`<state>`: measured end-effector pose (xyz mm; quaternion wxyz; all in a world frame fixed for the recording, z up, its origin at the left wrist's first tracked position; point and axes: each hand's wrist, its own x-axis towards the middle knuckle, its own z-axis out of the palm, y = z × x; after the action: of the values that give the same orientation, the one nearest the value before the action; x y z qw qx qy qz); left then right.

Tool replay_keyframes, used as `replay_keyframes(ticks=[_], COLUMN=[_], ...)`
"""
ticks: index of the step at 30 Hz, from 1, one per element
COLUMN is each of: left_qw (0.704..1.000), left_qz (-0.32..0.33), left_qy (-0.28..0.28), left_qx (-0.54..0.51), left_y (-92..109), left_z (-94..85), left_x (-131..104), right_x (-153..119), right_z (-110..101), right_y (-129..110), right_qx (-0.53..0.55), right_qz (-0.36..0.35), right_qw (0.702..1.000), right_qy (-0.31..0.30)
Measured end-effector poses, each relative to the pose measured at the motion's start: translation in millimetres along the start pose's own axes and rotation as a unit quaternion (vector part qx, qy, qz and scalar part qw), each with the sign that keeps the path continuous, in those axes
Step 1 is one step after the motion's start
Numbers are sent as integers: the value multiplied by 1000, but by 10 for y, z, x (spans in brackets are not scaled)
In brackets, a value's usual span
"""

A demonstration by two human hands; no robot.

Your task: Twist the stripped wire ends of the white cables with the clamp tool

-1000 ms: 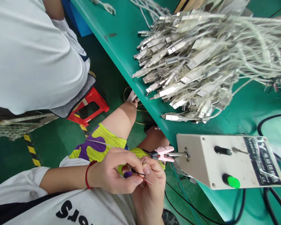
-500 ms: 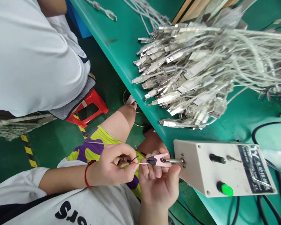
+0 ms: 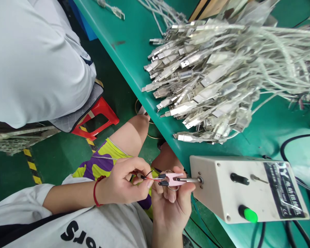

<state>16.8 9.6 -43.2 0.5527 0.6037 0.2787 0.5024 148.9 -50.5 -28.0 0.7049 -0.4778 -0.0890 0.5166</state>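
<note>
My left hand (image 3: 127,181), with a red cord bracelet on its wrist, pinches the end of a thin grey cable (image 3: 103,157). Thin red, black and white wires (image 3: 152,178) stick out from its fingertips. They reach to the black-tipped jaws of a pink spring clip (image 3: 172,179), which sits on the metal spindle (image 3: 189,179) of a white machine (image 3: 209,193). Around the clip, the thumb and fingers of my right hand (image 3: 172,203) squeeze its pink handles, and the black tips stand apart. Whether the wire ends lie between the tips is hard to tell.
A large heap of clear USB cables (image 3: 209,79) covers the green table (image 3: 124,58) beyond the machine. The machine has a green button (image 3: 250,213) and black leads. At left, a person in white (image 3: 41,62) sits on a red stool (image 3: 100,115).
The clip's black tips have gone from together to apart as my right hand squeezes its handles. My left hand stays almost still with the wires. The view shifts slightly.
</note>
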Motion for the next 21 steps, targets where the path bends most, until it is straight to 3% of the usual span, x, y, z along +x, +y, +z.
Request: replay_keyframes(ticks=[10, 16, 21], left_qw=[1000, 999, 999], left_qz=[4, 0, -12], left_qy=[-13, -14, 4], left_qx=[-4, -30, -39], left_y=[-1, 13, 19], left_z=[5, -7, -24], left_x=[-1, -25, -47], right_x=[-44, -139, -163], right_z=[-20, -70, -110], right_y=[14, 51, 171], right_qx=[-1, 36, 52], right_qz=[23, 94, 63], right_qw=[1000, 995, 996], right_qy=[12, 22, 17])
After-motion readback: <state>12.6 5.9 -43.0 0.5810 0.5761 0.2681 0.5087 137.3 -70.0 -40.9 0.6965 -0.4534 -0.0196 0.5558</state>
